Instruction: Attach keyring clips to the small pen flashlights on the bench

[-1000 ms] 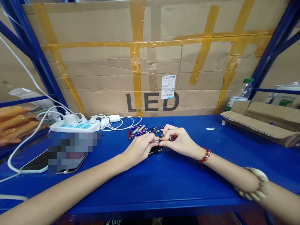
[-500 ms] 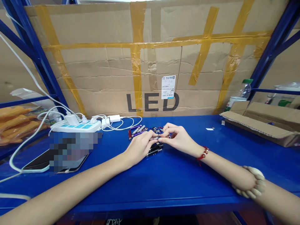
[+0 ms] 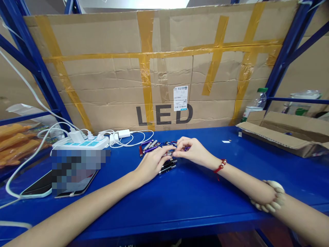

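My left hand [image 3: 151,161] is closed around a small silver metal tube [image 3: 169,154], whose end shows between the thumb and fingers. Close by on the right, my right hand [image 3: 191,151] pinches with thumb and forefinger at the tube's end; what lies between those fingertips is too small to make out. Below the hands lie slim black tubes [image 3: 167,168] with silvery ends. Behind the left hand are several purple and silver tubes [image 3: 149,146] and a dark red tube [image 3: 141,151]. Small metallic pieces [image 3: 171,143] lie behind the fingertips, partly hidden.
On the left of the blue table [image 3: 195,202] are a white power strip [image 3: 82,143] with cables, and two phones, partly blurred out. An open cardboard box [image 3: 277,133] and a green-capped bottle [image 3: 257,103] stand at the right. A big taped carton [image 3: 115,85] backs the table.
The camera view has shifted slightly. Both hands stay together over the tubes, with the fingertips of my right hand only slightly changed in position.
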Demonstrator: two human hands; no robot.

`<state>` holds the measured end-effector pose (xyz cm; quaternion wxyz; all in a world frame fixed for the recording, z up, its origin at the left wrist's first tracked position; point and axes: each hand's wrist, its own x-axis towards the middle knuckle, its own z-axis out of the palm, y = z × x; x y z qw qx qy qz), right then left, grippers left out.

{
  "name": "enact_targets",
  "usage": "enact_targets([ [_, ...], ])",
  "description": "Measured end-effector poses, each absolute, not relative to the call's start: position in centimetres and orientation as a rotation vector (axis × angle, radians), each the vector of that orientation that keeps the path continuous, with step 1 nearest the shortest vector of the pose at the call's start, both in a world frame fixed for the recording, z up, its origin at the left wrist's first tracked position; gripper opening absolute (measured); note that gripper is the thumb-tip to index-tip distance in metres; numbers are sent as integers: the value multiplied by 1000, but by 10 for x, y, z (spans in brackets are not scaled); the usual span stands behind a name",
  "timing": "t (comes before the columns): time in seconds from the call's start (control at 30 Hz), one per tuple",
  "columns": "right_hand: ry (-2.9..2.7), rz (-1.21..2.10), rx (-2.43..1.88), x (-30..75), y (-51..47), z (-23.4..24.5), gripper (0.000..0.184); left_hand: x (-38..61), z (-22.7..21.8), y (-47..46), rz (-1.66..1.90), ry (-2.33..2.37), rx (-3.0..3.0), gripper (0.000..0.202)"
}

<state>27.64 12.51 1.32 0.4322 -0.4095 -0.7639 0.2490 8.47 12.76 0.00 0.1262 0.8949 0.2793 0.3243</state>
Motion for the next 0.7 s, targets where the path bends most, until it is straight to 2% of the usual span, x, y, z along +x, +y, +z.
enact_targets([
  [0.23, -1868, 596, -1129, 274, 125, 10, 29, 85, -2, 128, 975, 838, 2610, 23],
  [0.47, -1938, 400, -854, 274, 120, 15, 19, 86, 0, 127, 947, 937, 2587, 27],
  [0.7, -1988, 270, -753, 277, 121, 15, 15, 87, 1, 127, 943, 950, 2625, 28],
])
